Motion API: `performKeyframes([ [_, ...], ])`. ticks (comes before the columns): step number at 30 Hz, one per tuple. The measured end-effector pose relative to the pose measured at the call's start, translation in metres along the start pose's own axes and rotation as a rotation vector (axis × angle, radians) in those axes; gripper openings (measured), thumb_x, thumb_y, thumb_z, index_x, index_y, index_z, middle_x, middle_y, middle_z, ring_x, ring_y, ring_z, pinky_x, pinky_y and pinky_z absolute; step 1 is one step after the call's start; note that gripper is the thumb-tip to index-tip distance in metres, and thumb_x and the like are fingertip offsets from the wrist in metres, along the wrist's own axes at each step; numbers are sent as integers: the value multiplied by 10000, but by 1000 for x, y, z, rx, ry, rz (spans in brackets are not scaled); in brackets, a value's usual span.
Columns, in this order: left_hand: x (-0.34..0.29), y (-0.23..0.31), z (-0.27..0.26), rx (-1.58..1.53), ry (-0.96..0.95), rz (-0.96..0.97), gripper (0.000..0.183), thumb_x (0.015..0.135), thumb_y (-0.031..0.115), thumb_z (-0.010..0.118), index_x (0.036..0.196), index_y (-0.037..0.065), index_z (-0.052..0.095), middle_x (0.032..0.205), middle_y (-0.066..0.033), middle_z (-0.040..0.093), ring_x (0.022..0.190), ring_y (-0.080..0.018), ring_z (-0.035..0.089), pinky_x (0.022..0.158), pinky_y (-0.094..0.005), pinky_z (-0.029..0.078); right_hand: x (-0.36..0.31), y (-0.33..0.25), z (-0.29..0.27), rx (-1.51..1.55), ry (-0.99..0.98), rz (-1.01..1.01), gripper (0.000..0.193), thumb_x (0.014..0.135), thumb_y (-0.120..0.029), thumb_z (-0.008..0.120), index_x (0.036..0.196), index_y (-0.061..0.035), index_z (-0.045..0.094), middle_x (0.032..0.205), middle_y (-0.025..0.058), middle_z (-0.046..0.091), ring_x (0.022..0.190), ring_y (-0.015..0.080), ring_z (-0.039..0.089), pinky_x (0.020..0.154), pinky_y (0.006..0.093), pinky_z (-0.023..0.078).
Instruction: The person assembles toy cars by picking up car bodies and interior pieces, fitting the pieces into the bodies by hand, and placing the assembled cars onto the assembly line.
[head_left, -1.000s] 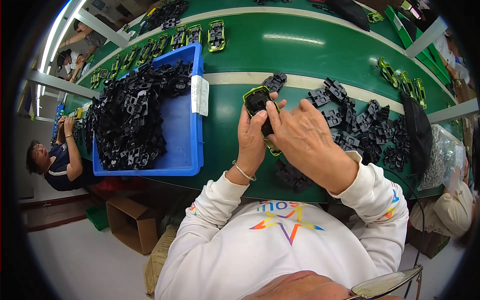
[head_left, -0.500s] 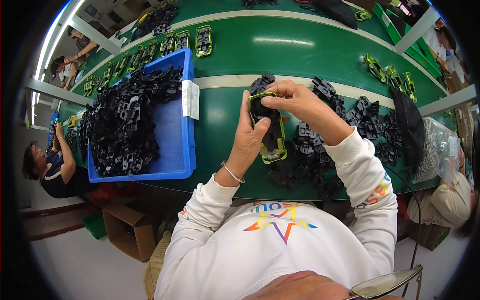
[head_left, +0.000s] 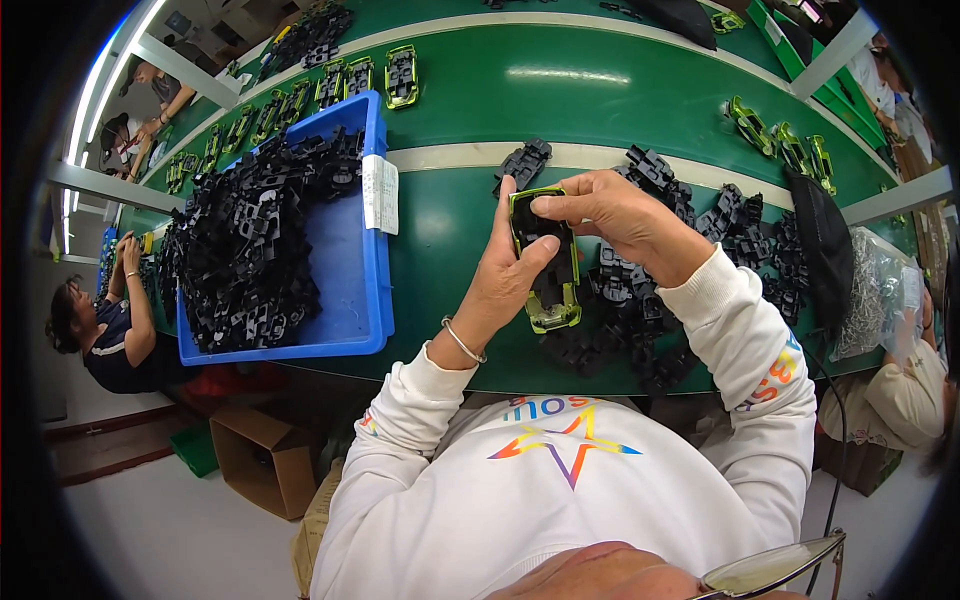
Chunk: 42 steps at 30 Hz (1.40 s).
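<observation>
A lime-green toy car shell (head_left: 553, 313), its underside up and a black plastic insert (head_left: 549, 262) inside, is held between both hands above the bench. My left hand (head_left: 502, 275) wraps its left side, thumb pressing on the black part. My right hand (head_left: 632, 222) grips the far end, thumb and fingers pinched at the rim. A single black plastic part (head_left: 524, 162) lies just beyond the shell. Loose black parts (head_left: 618, 280) spread to the right of my hands.
A blue bin (head_left: 376, 300) heaped with black parts (head_left: 245, 250) stands at the left. Green shells (head_left: 402, 77) line the green conveyor (head_left: 560, 85) beyond. At right lie a black bag (head_left: 818, 245) and a clear plastic bag (head_left: 875, 300). Co-workers (head_left: 115, 310) sit on both sides.
Both hands and the shell have shifted slightly to the right in view. The single black part beyond them shows more fully. The co-worker at left has raised their hands.
</observation>
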<state>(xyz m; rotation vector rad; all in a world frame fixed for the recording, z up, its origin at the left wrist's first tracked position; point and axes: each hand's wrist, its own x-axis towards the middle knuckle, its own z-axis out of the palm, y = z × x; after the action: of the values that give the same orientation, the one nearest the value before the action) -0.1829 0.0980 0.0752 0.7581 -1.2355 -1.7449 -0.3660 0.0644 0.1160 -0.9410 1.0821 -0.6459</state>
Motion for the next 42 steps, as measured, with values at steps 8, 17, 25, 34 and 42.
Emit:
performKeyframes([
  [8,10,8,1,76,8,77,835,970,135,563,1549,25,-28,1243,-140,540,1060,-176,617,921,-307,503,-12,-13,11,65,-13,-41,415,861,-354,738,1144,-59,667,1001,-2,649,898,99,559,819,300,417],
  [17,17,31,12,-422,189,0,580,1059,500,195,1273,48,490,1162,-115,604,1026,-187,628,883,-351,538,-50,-3,44,-1224,407,-824,727,745,-233,801,1387,-95,488,1308,117,492,1177,313,516,1060,455,354],
  [25,14,27,12,-401,186,-4,488,1079,400,203,1241,40,490,1131,-111,595,1074,-194,608,936,-362,511,-54,-5,55,-1358,387,-732,660,749,-179,735,1349,-35,501,1231,150,524,1147,329,500,1118,522,286],
  [34,5,23,14,-423,179,45,486,1058,276,329,1484,52,261,1263,-143,526,1158,-215,558,1018,-365,456,-64,-8,52,-1288,305,-779,620,746,-119,679,1325,28,513,1159,144,541,1090,331,526,1090,555,310],
  [42,1,24,15,-286,134,48,681,898,134,452,1505,33,160,1246,-172,529,1109,-245,595,935,-363,520,-67,-2,42,-1094,328,-789,683,756,-181,751,1373,-52,488,1193,139,591,1163,303,553,1136,557,229],
])
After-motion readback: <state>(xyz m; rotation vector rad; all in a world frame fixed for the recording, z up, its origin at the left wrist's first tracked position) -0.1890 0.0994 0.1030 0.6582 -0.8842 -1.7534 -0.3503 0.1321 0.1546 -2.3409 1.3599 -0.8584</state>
